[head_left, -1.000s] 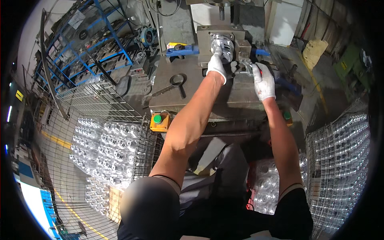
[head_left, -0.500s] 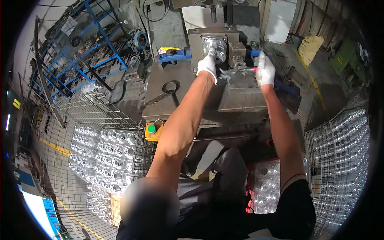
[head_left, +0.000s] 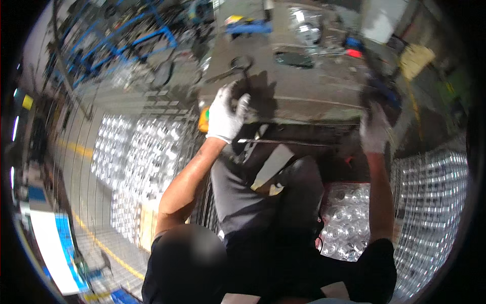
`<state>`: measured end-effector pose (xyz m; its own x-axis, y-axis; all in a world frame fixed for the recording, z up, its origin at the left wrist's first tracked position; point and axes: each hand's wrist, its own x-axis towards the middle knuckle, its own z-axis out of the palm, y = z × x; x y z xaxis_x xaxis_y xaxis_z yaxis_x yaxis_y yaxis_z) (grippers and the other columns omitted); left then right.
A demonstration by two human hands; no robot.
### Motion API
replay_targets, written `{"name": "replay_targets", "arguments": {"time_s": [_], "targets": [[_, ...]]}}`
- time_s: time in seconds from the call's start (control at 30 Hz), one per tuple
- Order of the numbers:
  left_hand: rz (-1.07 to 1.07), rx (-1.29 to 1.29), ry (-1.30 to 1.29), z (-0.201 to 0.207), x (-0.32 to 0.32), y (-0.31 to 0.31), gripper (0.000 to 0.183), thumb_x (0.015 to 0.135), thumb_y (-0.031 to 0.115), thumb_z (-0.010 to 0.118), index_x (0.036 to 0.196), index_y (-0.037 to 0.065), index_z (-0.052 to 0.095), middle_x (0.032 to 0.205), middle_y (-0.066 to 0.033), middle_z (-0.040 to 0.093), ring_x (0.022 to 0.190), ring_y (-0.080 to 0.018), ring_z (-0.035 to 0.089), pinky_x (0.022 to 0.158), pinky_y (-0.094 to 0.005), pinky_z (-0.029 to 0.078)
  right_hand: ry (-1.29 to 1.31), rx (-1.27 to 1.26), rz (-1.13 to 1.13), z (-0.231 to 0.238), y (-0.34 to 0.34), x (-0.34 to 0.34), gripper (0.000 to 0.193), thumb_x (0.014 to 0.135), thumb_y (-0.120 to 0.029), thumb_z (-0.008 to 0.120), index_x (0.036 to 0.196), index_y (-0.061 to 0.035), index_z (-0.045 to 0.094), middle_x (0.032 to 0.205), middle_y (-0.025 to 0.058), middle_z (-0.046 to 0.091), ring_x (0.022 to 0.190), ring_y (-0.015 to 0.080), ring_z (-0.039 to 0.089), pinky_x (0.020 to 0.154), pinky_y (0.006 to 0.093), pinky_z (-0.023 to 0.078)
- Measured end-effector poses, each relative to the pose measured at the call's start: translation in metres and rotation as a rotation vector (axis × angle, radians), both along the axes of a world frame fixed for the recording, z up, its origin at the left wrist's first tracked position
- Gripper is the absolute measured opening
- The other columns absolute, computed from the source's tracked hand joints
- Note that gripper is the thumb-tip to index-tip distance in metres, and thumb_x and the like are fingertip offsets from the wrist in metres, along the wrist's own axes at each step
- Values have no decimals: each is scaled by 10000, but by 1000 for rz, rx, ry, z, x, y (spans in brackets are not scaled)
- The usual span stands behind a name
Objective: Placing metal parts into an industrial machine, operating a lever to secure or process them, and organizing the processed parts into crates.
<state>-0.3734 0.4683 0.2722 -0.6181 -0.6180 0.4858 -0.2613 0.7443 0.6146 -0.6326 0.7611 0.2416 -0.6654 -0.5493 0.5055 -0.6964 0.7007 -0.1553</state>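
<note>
My left hand (head_left: 226,114), in a white glove, hovers at the near edge of the metal work table (head_left: 309,96). Its thumb and fingers are apart with nothing seen between them, and the orange button box (head_left: 203,120) is just left of it. Over the table's right front corner, my right hand (head_left: 374,129), also gloved, is smeared by motion, so its fingers cannot be made out. Farther back, a shiny silver metal part (head_left: 308,31) sits in the blurred fixture. A small red piece (head_left: 353,52) lies right of it.
A dark ring-ended tool (head_left: 242,63) and a blue bar (head_left: 248,27) rest on the table. Wire cages of silver parts stand at left (head_left: 147,157) and right (head_left: 430,202). A red-edged bin of bagged-looking shiny parts (head_left: 347,218) is beside my legs.
Both hands have drawn back from the fixture toward me, the left one also moving left. My view has tilted down, so the table appears higher and the upper machine is out of sight.
</note>
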Motion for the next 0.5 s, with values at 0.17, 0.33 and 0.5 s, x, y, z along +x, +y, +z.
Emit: {"name": "replay_targets", "arguments": {"time_s": [0.17, 0.33, 0.5], "targets": [[79, -217, -259, -40, 50, 4, 664, 738, 281, 655, 1266, -15, 382, 1282, -259, 392, 1245, -430, 311, 1016, -448, 303, 26, 241, -192, -42, 52, -1, 539, 936, -386, 353, 1355, -49, 313, 1397, 175, 304, 1307, 328, 261, 1068, 411, 228], [157, -266, -246, -60, 64, 4, 711, 718, 284, 659, 1270, -39, 349, 1266, -261, 390, 1220, -420, 334, 1026, -484, 263, -26, 248, -119, -52, 38, 5, 547, 941, -395, 336, 1358, -43, 295, 1402, 175, 289, 1307, 325, 258, 1069, 407, 232], [141, -286, -246, -55, 61, 7, 716, 722, 264, 653, 1287, -40, 335, 1291, -269, 376, 1236, -425, 319, 1033, -491, 248, 96, 392, -165, -62, 47, -12, 537, 934, -377, 358, 1347, -37, 312, 1388, 182, 311, 1298, 324, 276, 1065, 396, 246]]}}
